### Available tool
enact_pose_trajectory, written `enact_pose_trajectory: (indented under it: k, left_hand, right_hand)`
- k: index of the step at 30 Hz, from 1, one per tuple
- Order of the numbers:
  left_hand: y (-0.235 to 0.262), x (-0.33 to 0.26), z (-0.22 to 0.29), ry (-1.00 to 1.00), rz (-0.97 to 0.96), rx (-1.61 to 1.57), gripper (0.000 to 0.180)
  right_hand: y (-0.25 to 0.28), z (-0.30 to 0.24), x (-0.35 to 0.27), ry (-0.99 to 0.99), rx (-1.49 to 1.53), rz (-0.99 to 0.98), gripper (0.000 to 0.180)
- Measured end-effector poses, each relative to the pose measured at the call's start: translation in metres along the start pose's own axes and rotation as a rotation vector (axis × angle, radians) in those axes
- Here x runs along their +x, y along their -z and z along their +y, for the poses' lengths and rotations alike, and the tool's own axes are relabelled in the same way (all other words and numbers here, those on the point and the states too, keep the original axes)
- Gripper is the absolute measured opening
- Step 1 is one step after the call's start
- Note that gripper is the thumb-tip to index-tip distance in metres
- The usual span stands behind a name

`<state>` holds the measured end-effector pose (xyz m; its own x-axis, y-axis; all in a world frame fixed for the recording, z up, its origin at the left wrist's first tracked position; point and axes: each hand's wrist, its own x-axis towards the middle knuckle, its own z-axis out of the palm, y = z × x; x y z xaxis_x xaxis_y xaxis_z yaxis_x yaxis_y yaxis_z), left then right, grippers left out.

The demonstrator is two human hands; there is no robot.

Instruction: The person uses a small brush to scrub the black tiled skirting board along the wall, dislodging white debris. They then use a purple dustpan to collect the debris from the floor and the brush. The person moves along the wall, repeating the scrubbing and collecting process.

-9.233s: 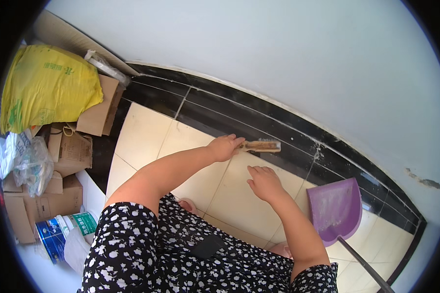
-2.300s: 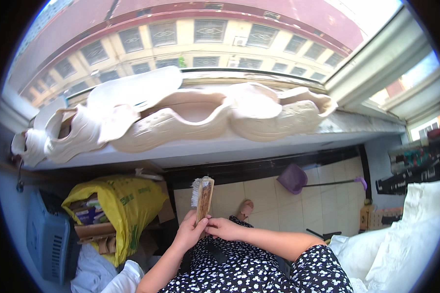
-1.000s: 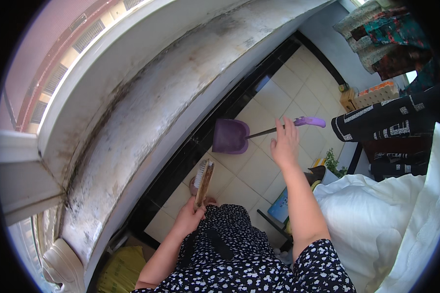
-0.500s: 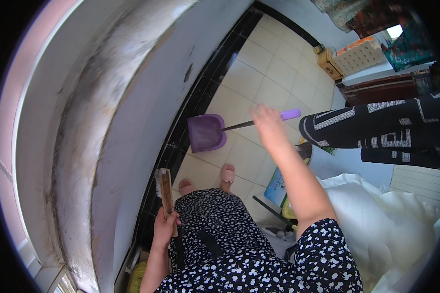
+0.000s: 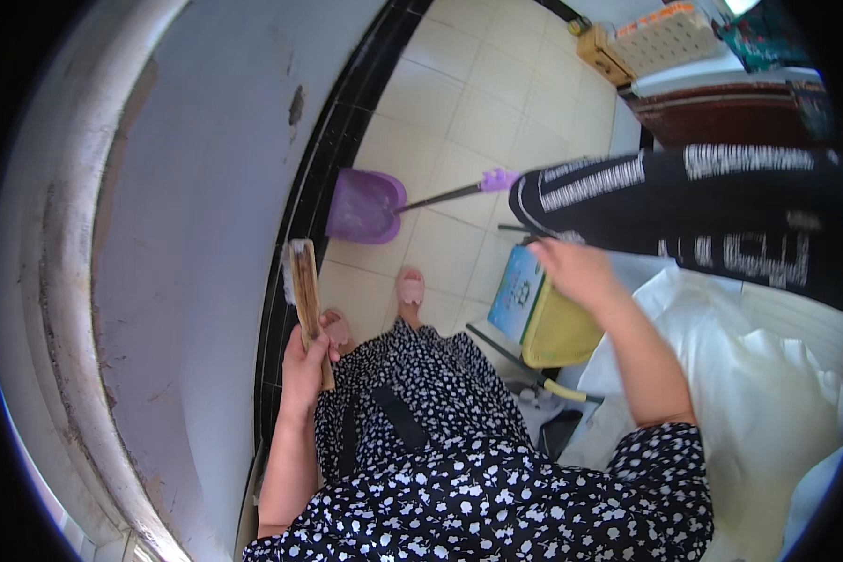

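In my left hand (image 5: pixel 307 367) is a wooden-backed scrub brush (image 5: pixel 305 276) with pale bristles, held upright beside the wall. The bristles face the wall; whether they touch it I cannot tell. My right hand (image 5: pixel 576 270) is over the right side, by the top of a blue printed box (image 5: pixel 518 295) and a yellow panel (image 5: pixel 562 330). Its fingers are bent and slightly blurred, so what they hold, if anything, is unclear. A purple dustpan (image 5: pixel 367 208) rests on the tiles by the wall, its purple handle end (image 5: pixel 498 180) reaching toward a black cloth with white print (image 5: pixel 684 206).
The painted wall (image 5: pixel 220 187) at left has a black tiled base (image 5: pixel 332 131). Large white sheeting (image 5: pixel 712 365) bulges at right, near a dark rod with a yellow end (image 5: pixel 534 373). A small wooden drawer box (image 5: pixel 601 54) and a woven basket (image 5: pixel 663 42) stand at far right.
My right hand has moved away from the dustpan's handle, back toward the blue box. The left hand still holds the brush. The view has shifted, and the dustpan remains on the floor.
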<state>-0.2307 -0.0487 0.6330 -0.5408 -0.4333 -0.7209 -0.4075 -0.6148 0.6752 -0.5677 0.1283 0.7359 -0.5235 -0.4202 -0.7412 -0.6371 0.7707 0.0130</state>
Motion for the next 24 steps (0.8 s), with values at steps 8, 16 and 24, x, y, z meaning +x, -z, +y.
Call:
enact_pose_trajectory:
  k: [8,16,24]
  left_hand:
    - [-0.001,0.001,-0.016,0.067,-0.173,0.084,0.028]
    - [0.022,-0.01,-0.017,0.063,-0.151,0.108,0.026]
    - [0.044,-0.03,-0.037,0.084,-0.022,0.018,0.025]
  right_hand:
    - [-0.086,0.145,-0.05,0.126,-0.045,0.59,0.054]
    - [-0.051,-0.05,0.005,0.455,0.06,0.777,0.067]
    - [-0.025,-0.071,0.038,0.402,0.014,0.523,0.039]
